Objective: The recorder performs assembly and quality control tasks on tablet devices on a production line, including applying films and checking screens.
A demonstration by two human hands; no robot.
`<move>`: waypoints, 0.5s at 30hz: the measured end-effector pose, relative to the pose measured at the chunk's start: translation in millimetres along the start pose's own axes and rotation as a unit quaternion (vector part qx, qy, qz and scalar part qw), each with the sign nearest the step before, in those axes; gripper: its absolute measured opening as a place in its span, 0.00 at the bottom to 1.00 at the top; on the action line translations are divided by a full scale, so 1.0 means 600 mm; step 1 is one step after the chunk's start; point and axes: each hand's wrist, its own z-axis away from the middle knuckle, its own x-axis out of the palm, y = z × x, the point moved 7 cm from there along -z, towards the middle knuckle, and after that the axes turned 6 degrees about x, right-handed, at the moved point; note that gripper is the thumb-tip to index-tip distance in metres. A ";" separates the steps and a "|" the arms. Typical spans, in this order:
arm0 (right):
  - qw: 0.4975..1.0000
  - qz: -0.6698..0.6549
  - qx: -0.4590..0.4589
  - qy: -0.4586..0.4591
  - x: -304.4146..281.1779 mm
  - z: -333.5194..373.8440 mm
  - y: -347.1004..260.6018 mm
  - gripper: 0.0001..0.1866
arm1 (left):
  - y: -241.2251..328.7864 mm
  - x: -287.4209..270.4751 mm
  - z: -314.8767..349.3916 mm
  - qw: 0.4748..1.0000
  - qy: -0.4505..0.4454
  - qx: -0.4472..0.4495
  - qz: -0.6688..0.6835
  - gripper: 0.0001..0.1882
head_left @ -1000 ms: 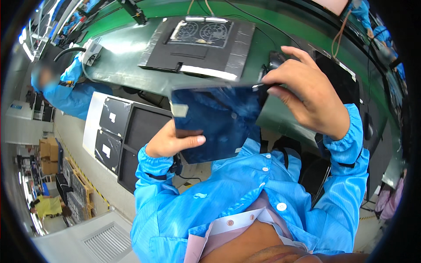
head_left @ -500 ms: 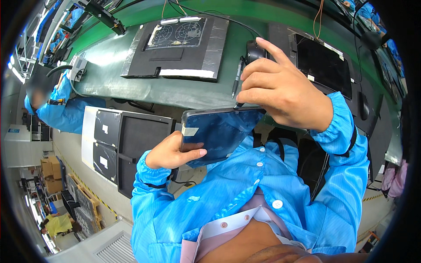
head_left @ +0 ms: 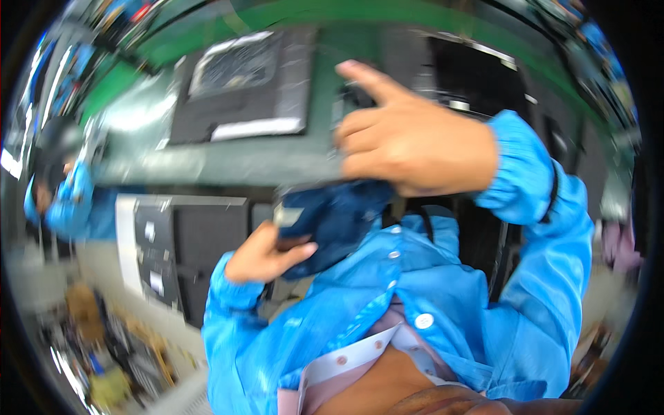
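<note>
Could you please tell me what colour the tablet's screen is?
The tablet's screen looks dark blue, best in the head view.

The person wears a bright blue, slightly glossy fabric smock (head_left: 339, 290), fastened down the front with round white buttons (head_left: 424, 321) and bearing a small pale mark (head_left: 291, 322) on the left of the chest. Its loose right sleeve (head_left: 546, 270) ends in a puckered, gathered blue cuff (head_left: 515, 155), with a narrow black band (head_left: 552, 197) just above it; the loose left sleeve (head_left: 232, 325) is the same blue. Under the open neck shows a dusty-pink shirt (head_left: 319, 395), its whitish inner placket (head_left: 358, 351) dotted with small brownish-pink buttons (head_left: 341, 360).
</note>
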 end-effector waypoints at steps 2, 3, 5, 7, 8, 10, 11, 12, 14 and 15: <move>0.994 0.032 -0.018 0.102 0.008 0.011 -0.005 0.13 | -0.022 -0.002 0.012 0.996 0.039 -0.065 0.045 0.30; 0.971 0.042 -0.018 0.236 0.003 0.015 -0.016 0.10 | -0.030 -0.015 0.015 0.995 0.070 -0.046 0.056 0.30; 0.906 0.007 -0.001 0.423 -0.010 0.030 -0.015 0.10 | -0.034 -0.047 0.049 0.987 0.146 -0.021 0.069 0.30; 0.913 -0.202 0.161 0.317 0.014 0.024 0.024 0.16 | -0.017 -0.061 0.060 0.985 0.147 0.010 0.091 0.30; 0.890 -0.326 0.221 0.232 0.049 0.016 0.046 0.19 | -0.010 -0.066 0.059 0.985 0.138 0.014 0.102 0.30; 0.858 -0.479 0.178 0.048 0.088 -0.001 0.052 0.23 | -0.005 -0.066 0.040 0.993 0.092 -0.019 0.078 0.29; 0.860 -0.477 0.182 0.004 0.096 -0.007 0.063 0.23 | 0.004 -0.064 0.021 0.994 0.055 -0.022 0.091 0.28; 0.861 -0.476 0.174 -0.042 0.104 -0.005 0.071 0.22 | 0.017 -0.062 0.003 0.994 0.027 -0.031 0.102 0.27; 0.870 -0.431 0.237 0.000 0.099 -0.002 0.108 0.21 | 0.007 -0.098 -0.021 0.998 0.052 -0.013 0.036 0.25; 0.830 -0.487 0.268 0.037 0.107 -0.004 0.126 0.21 | 0.025 -0.120 -0.022 0.989 0.118 0.029 0.087 0.25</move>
